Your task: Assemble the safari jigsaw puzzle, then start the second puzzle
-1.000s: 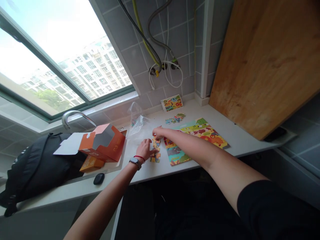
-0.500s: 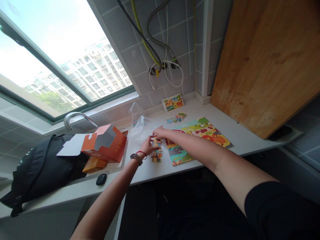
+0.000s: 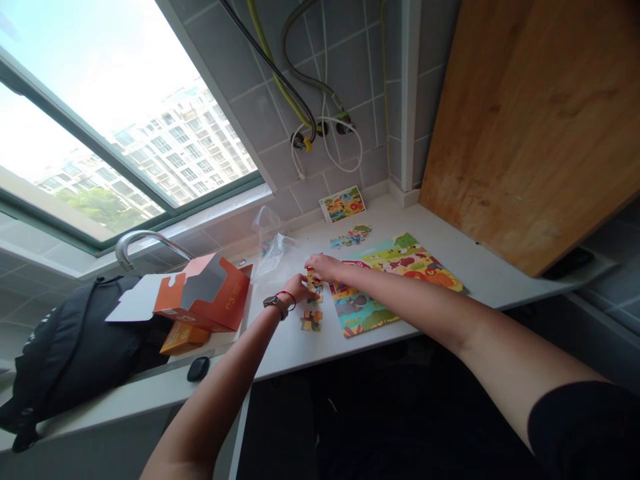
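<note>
My left hand (image 3: 297,289), with a watch and a red cord at the wrist, grips the left side of a small group of jigsaw puzzle pieces (image 3: 315,288), thumb at its lower end. From above, my right hand (image 3: 325,268) has its fingers curled down on the top of the same pieces and partly hides them. Just below, apart from that group, lies another part of the puzzle (image 3: 311,321) in orange and brown. To the right is the colourful animal puzzle board (image 3: 367,320), partly covered by my right forearm.
Loose puzzle pieces (image 3: 351,237) lie beyond the board. A picture card (image 3: 344,204) leans against the wall. To the left are a clear plastic bag (image 3: 275,257), an open orange box (image 3: 215,300), a smaller orange box (image 3: 183,338), a black case (image 3: 199,369) and a black bag (image 3: 85,347).
My left hand has closed in on the upper puzzle pieces from a more spread pose. A gap now shows between them and the lower part. The view has shifted slightly.
</note>
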Tool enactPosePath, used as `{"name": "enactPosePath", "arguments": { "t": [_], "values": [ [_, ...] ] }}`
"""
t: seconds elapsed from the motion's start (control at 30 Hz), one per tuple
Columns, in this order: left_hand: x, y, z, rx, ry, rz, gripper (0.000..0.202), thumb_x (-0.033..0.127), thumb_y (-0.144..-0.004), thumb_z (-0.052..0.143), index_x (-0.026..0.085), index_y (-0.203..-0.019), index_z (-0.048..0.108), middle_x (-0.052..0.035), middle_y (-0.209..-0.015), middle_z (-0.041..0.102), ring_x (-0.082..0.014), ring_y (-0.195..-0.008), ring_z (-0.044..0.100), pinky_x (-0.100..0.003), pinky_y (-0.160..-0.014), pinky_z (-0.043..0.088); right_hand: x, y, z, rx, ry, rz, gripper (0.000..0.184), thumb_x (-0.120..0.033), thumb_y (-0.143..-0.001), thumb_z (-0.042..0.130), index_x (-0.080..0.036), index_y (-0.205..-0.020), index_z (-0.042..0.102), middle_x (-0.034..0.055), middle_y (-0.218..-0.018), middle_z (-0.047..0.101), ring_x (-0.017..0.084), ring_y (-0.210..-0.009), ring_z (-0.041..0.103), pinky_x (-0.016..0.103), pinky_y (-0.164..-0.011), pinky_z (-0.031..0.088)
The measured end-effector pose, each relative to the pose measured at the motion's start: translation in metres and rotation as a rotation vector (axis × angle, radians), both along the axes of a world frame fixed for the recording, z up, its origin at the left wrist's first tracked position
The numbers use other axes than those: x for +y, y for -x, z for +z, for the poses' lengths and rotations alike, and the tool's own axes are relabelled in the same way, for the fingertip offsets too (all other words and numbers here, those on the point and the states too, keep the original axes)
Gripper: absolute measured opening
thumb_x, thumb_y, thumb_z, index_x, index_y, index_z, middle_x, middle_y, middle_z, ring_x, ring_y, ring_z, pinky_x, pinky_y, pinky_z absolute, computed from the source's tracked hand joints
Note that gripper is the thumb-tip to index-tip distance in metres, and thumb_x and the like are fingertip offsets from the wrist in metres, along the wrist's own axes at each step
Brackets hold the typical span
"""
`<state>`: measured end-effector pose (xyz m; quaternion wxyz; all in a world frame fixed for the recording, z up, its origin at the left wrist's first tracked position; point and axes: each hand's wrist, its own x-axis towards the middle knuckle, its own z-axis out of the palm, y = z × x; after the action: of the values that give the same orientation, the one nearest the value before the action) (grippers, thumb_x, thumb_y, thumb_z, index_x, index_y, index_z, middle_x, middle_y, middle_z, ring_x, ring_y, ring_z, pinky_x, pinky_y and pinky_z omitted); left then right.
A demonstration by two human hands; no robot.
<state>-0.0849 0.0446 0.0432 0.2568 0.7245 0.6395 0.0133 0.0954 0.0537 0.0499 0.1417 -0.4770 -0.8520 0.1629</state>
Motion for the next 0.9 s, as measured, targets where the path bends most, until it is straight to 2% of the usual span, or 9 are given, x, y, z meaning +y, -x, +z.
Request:
{"name": "enactPosePath", "arguments": {
  "t": [0.17, 0.4, 0.53, 0.73, 0.8, 0.9],
  "values": [
    [0.004, 0.0, 0.001, 0.051, 0.033, 0.017, 0.056, 0.041, -0.051, 0.099, 0.019, -0.096, 0.073, -0.0063, -0.094, 0.077, -0.0257, -0.087, 0.073, -0.03, -0.07, 0.053, -0.006, -0.001, -0.005, 0.065, -0.003, -0.013, 0.042, -0.017, -0.093, 0.069, -0.019, -0.135, 0.069, 0.0163, -0.132, 0.067, 0.029, -0.118, 0.066, 0.032, -0.094, 0.051],
    [0.006, 0.0, 0.0, 0.03, 0.035, 0.063, 0.053, 0.04, -0.046, 0.1, 0.019, -0.084, 0.071, -0.0009, -0.078, 0.073, -0.0255, -0.085, 0.073, -0.029, -0.071, 0.053, -0.006, -0.002, -0.014, 0.198, 0.001, -0.026, 0.044, -0.008, -0.087, 0.071, -0.016, -0.13, 0.07, 0.015, -0.129, 0.069, 0.025, -0.121, 0.064, 0.031, -0.102, 0.048],
    [0.004, 0.0, -0.002, -0.071, 0.043, 0.108, 0.057, 0.037, -0.044, 0.102, 0.018, -0.087, 0.069, -0.0021, -0.079, 0.074, -0.0252, -0.083, 0.074, -0.029, -0.07, 0.055, -0.003, -0.005, -0.019, 0.276, 0.025, -0.058, 0.048, -0.006, -0.082, 0.072, -0.016, -0.129, 0.071, 0.0145, -0.129, 0.07, 0.024, -0.121, 0.065, 0.031, -0.104, 0.048],
    [-0.004, -0.003, 0.0, -0.302, 0.081, 0.157, 0.068, 0.03, -0.047, 0.104, 0.016, -0.102, 0.066, -0.0043, -0.086, 0.075, -0.0202, -0.077, 0.073, -0.029, -0.069, 0.058, -0.003, -0.012, -0.021, 0.395, 0.073, -0.102, 0.053, -0.005, -0.079, 0.07, -0.016, -0.131, 0.07, 0.0122, -0.129, 0.073, 0.023, -0.117, 0.069, 0.029, -0.103, 0.051],
    [-0.008, -0.004, 0.003, -0.385, 0.118, 0.159, 0.067, 0.032, -0.052, 0.103, 0.016, -0.106, 0.067, -0.0046, -0.087, 0.075, -0.0198, -0.077, 0.074, -0.03, -0.071, 0.059, -0.003, -0.016, -0.021, 0.44, 0.089, -0.114, 0.055, -0.005, -0.079, 0.07, -0.018, -0.132, 0.07, 0.0097, -0.128, 0.074, 0.022, -0.116, 0.07, 0.028, -0.101, 0.052],
    [-0.013, -0.006, 0.008, -0.487, 0.198, 0.153, 0.054, 0.042, -0.06, 0.099, 0.015, -0.099, 0.072, -0.0071, -0.088, 0.076, -0.0212, -0.082, 0.074, -0.032, -0.075, 0.06, -0.005, -0.022, -0.022, 0.502, 0.118, -0.124, 0.052, -0.006, -0.078, 0.07, -0.019, -0.128, 0.073, 0.0077, -0.126, 0.076, 0.021, -0.112, 0.072, 0.027, -0.098, 0.054]
  ]
}}
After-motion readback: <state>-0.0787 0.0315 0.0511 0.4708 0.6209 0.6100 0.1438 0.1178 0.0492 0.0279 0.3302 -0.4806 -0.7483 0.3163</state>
